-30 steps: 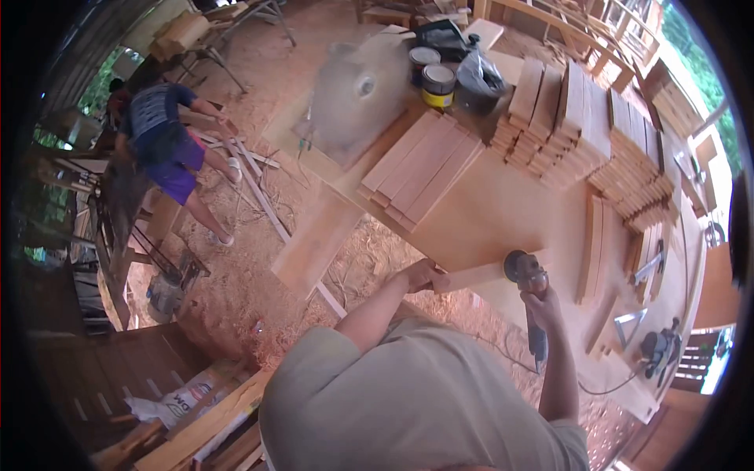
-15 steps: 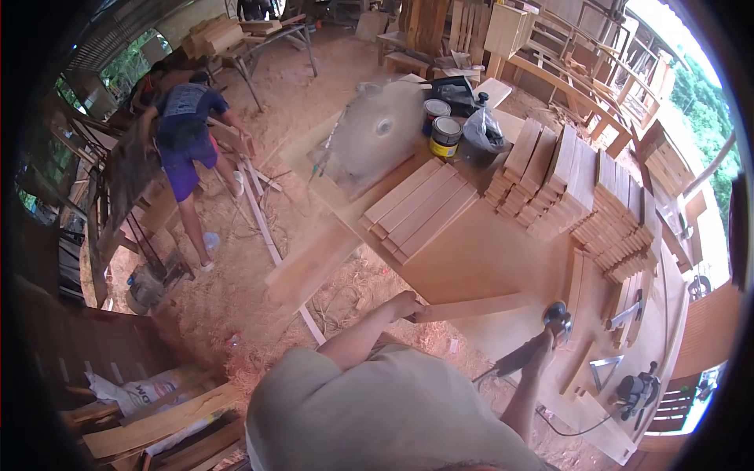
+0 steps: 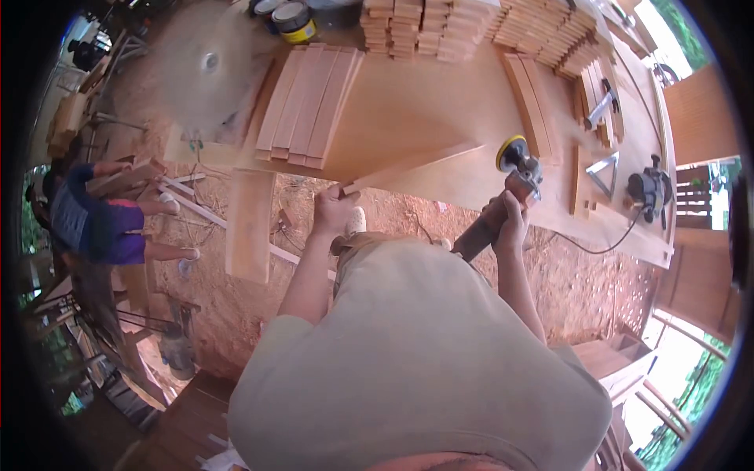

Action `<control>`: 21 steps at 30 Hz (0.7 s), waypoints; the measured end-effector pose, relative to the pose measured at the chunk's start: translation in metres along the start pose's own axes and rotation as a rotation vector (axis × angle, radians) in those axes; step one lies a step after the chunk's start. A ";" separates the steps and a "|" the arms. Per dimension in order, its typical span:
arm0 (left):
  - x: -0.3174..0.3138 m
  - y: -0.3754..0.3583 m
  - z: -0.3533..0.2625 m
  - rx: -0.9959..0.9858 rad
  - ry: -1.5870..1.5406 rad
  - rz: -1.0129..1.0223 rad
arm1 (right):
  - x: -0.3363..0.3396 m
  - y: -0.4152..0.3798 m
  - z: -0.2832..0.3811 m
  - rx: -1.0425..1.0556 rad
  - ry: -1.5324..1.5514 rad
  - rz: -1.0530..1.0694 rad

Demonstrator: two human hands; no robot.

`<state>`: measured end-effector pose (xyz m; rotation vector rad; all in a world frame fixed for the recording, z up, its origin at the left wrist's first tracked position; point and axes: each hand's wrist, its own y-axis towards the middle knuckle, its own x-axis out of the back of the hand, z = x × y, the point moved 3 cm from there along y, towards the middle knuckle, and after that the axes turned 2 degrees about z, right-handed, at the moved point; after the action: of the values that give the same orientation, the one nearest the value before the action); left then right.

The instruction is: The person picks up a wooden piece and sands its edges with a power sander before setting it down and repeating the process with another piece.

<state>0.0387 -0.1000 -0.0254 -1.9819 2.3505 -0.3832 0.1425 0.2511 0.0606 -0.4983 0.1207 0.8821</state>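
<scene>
The left hand [image 3: 334, 208] clenches the near end of a wood strip [image 3: 412, 163] lying on the workbench [image 3: 440, 102]; the right hand [image 3: 506, 224] grips a sander [image 3: 514, 161] just beside the strip's far end. With only one end pinned, the strip could kick sideways under the pad.

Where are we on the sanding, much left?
Hard to count. One flat batch of planks lies on the workbench, with stacked boards behind; their finish is unreadable. In hand: left hand holds one plank, right hand grips the sander beside it.
</scene>
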 end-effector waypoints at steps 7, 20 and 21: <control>0.008 0.004 0.003 -0.030 0.052 0.024 | 0.002 -0.004 -0.003 -0.001 -0.038 -0.040; 0.009 0.036 -0.001 -0.035 -0.948 -0.428 | -0.040 0.012 -0.001 0.129 -0.218 0.256; 0.009 0.043 -0.006 -0.087 -0.981 -0.423 | -0.049 0.016 0.003 0.150 -0.299 0.327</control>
<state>-0.0052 -0.1010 -0.0278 -1.9990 1.3614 0.5771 0.0987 0.2260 0.0718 -0.2037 -0.0071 1.2477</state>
